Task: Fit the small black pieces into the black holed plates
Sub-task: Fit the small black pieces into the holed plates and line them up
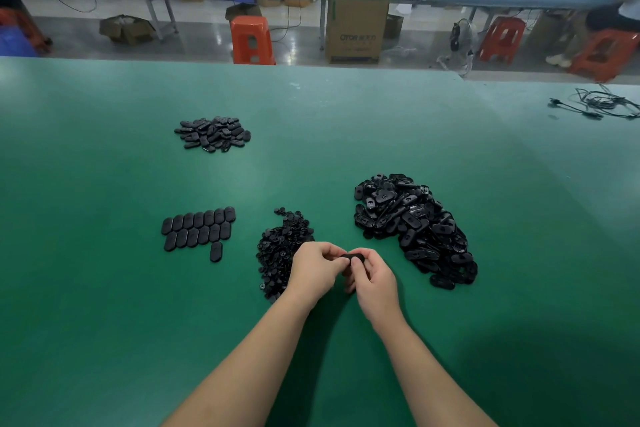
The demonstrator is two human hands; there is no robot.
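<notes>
Both hands, left hand [313, 269] and right hand [372, 274], pinch one plate [352, 257]; neat rows [199, 229] at nine o'clock look done (big heap [414, 229] at two o'clock remains).

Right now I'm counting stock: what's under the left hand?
The left hand covers the near edge of the small-piece pile on the green mat. How many pieces lie beneath is hidden.

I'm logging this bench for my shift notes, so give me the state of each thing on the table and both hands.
Plate in hands: held between both hands.
Left hand: pinching the plate.
Right hand: gripping the plate.
Small pieces: loose heap.
Holed plates: loose heap.
Laid-out plates: flat, in neat rows.
Far pile: loose heap.
</notes>
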